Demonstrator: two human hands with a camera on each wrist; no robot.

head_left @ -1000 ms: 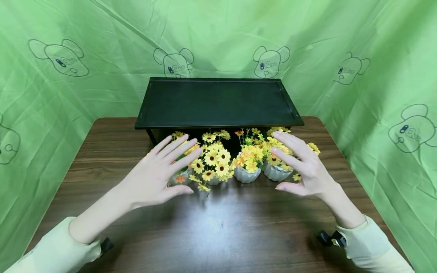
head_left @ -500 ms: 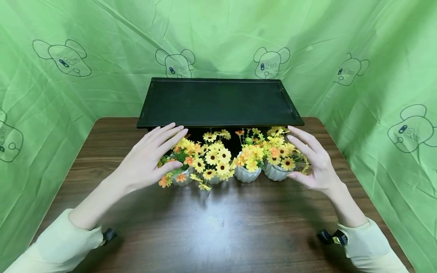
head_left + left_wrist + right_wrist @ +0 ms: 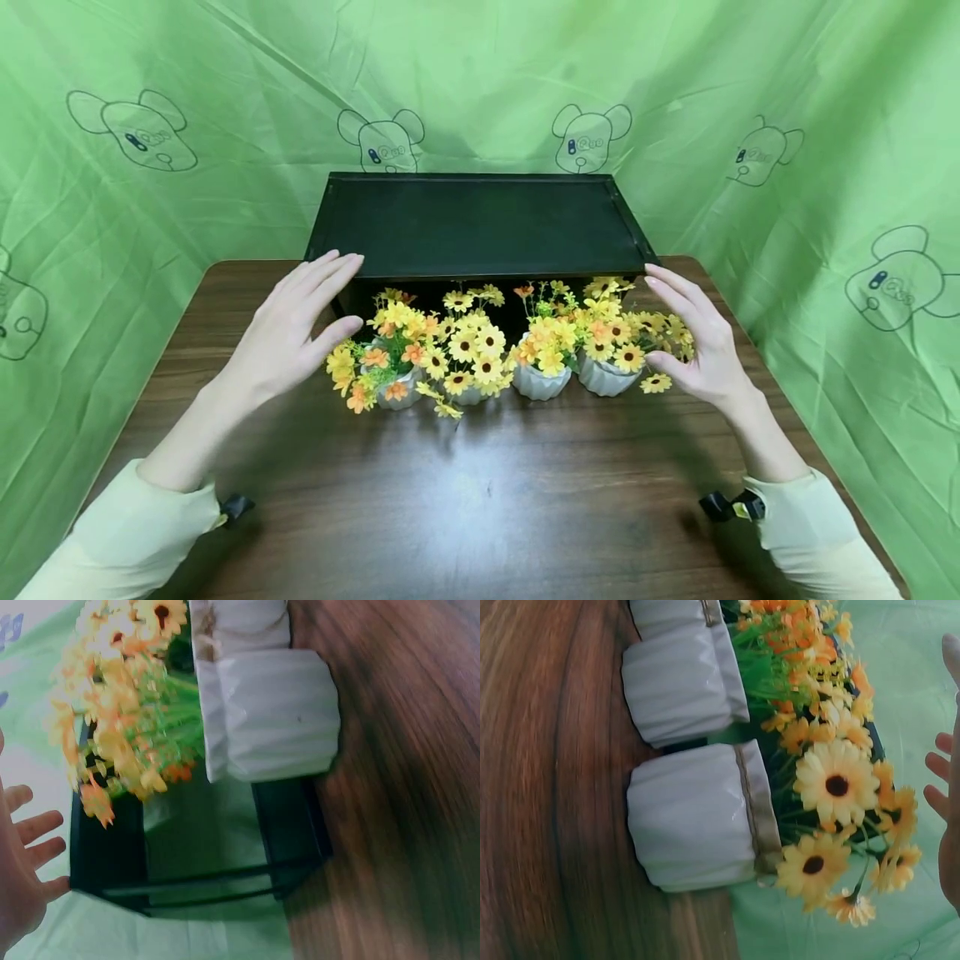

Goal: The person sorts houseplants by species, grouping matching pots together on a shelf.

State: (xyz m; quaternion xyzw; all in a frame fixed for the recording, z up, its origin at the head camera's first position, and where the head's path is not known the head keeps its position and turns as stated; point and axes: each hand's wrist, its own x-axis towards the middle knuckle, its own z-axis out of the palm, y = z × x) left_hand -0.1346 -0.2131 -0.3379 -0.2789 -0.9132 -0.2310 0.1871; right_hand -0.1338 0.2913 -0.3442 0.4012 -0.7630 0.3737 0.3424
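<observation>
Several white fluted flowerpots with yellow and orange artificial flowers stand in a row along the front of a low black shelf. My left hand, fingers extended and thumb apart, is at the shelf's front left corner, left of the flowers. On the other side my right hand has its fingertips right at the front right corner, thumb beside the rightmost blooms. Neither hand holds anything. In the left wrist view a white pot lies near the shelf's leg frame; the right wrist view shows a twine-tied pot.
Brown wood-grain table lies under everything. Green cloth with printed mouse-head outlines hangs behind and at both sides. A small black wrist camera sits at the left sleeve, and another black device at the right.
Both hands have moved apart and outward from over the flowers to the shelf's front corners, uncovering the outer blooms. The pots and the shelf stay in place.
</observation>
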